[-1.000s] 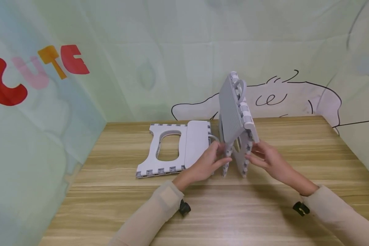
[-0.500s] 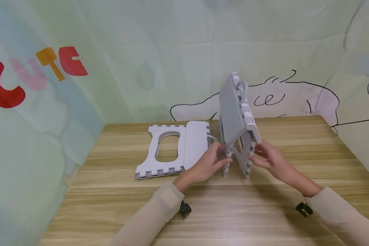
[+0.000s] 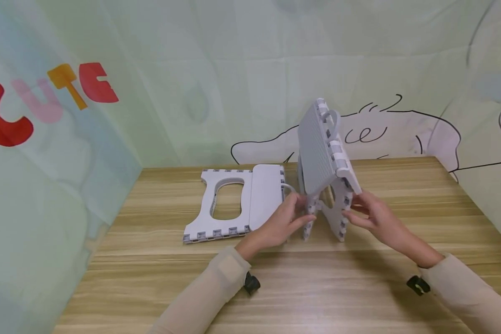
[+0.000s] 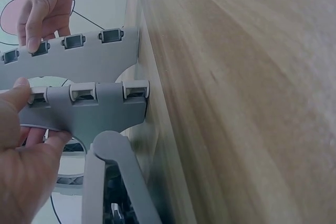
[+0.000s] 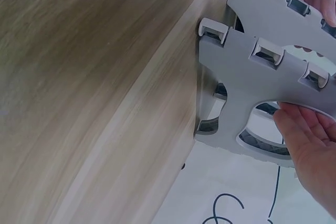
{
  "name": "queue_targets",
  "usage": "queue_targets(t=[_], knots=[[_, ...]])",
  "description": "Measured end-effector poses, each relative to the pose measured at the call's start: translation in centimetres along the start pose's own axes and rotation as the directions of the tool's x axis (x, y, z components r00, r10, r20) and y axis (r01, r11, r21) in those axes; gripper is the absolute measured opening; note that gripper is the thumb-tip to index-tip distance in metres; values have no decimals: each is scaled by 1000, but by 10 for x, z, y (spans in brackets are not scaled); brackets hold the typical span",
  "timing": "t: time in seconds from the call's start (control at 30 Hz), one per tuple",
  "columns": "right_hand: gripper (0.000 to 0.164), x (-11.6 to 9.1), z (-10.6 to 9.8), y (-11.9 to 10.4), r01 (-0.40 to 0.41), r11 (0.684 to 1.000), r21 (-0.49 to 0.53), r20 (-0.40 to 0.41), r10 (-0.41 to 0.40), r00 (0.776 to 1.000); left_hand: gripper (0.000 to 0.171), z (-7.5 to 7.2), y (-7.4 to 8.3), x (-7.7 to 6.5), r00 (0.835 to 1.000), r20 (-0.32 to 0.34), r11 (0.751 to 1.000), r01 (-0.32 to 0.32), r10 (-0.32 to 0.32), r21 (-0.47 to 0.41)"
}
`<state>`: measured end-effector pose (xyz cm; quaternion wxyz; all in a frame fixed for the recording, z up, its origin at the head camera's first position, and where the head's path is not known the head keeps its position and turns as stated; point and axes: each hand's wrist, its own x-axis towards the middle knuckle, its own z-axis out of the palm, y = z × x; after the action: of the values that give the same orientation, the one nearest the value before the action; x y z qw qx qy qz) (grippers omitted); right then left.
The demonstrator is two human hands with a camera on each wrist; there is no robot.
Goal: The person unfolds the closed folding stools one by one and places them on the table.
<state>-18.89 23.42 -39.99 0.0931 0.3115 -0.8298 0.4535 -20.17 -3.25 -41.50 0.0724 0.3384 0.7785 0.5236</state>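
Note:
A grey-white folding step stool [image 3: 315,153] stands on the table partly unfolded, its ribbed top tilted steeply and its two leg panels spread apart. My left hand [image 3: 281,220] pinches the left leg panel, thumb over the hinged edge and fingers behind it, as the left wrist view shows. The right hand [image 3: 377,220] holds the other leg panel, with fingertips tucked into the oval cutout in the right wrist view. On the stool's upper edge a curved carrying handle [image 3: 335,124] sticks out.
Beside the left hand, a second folding stool [image 3: 268,195] lies folded flat on the wooden table [image 3: 300,287]. Its thin handle [image 3: 289,186] points toward the standing stool. A printed cloth backdrop [image 3: 250,83] hangs behind the table.
My right hand has drawn the right leg panel to the right, widening the gap between the legs. The stool's top has tipped slightly with it. The left hand has stayed in place.

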Motion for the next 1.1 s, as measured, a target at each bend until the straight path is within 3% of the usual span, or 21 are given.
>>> queue_targets(t=[0.4, 1.1], knots=[[56, -6, -10, 2, 62, 998, -13, -9, -62, 998, 38, -1, -2, 1, 1000, 17, 1000, -2, 1, 30], [58, -12, -19, 7, 61, 998, -30, -21, -62, 998, 37, 0, 1, 1, 1000, 4, 999, -16, 16, 49]])
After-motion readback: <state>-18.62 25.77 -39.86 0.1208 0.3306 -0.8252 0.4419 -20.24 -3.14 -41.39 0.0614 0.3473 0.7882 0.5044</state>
